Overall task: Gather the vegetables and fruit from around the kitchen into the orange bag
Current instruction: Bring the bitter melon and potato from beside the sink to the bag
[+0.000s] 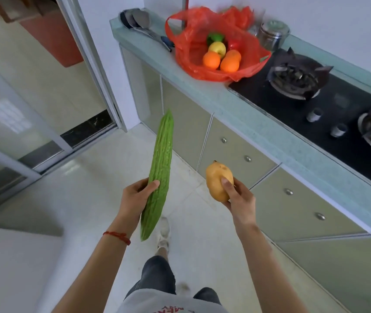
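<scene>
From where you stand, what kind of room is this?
Most likely a home kitchen: a gas stove set into a counter, with cabinets below and a steel pot by the wall.

Printed text appears in one place only: the light grey shirt (171, 301) at the bottom edge of the head view carries red lettering. The lettering stands upside down to the camera and the frame edge cuts it off. A few strokes resemble capital letters, but no complete word can be read. No other label, brand, number or sign is legible on any surface in view.
</scene>
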A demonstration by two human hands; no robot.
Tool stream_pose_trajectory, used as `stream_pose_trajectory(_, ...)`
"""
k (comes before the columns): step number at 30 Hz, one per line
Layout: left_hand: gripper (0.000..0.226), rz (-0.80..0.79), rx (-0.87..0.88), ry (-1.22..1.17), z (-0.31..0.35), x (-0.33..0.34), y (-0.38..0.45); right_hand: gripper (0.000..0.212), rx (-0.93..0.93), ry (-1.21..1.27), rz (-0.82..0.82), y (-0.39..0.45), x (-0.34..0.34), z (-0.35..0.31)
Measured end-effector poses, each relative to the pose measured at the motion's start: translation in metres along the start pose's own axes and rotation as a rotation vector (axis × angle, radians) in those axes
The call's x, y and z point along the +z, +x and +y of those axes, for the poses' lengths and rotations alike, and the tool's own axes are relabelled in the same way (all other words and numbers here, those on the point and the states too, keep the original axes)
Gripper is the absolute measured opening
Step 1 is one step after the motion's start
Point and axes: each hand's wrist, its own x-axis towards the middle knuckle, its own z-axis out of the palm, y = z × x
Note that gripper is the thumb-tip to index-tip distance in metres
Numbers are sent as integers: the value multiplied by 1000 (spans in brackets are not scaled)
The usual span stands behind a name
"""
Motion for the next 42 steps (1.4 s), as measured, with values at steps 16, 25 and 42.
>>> stream_pose_trajectory(16,8,-112,38,95,166,58,250,34,-18,66,162,208,112,-111)
stream_pose_trajectory(25,13,-133,53,114,227,122,352,44,-64,63,137,325,133,-165)
stream_pose_trajectory(42,18,-156,-2,217,304,232,511,39,-50,56,196,484,155,-248)
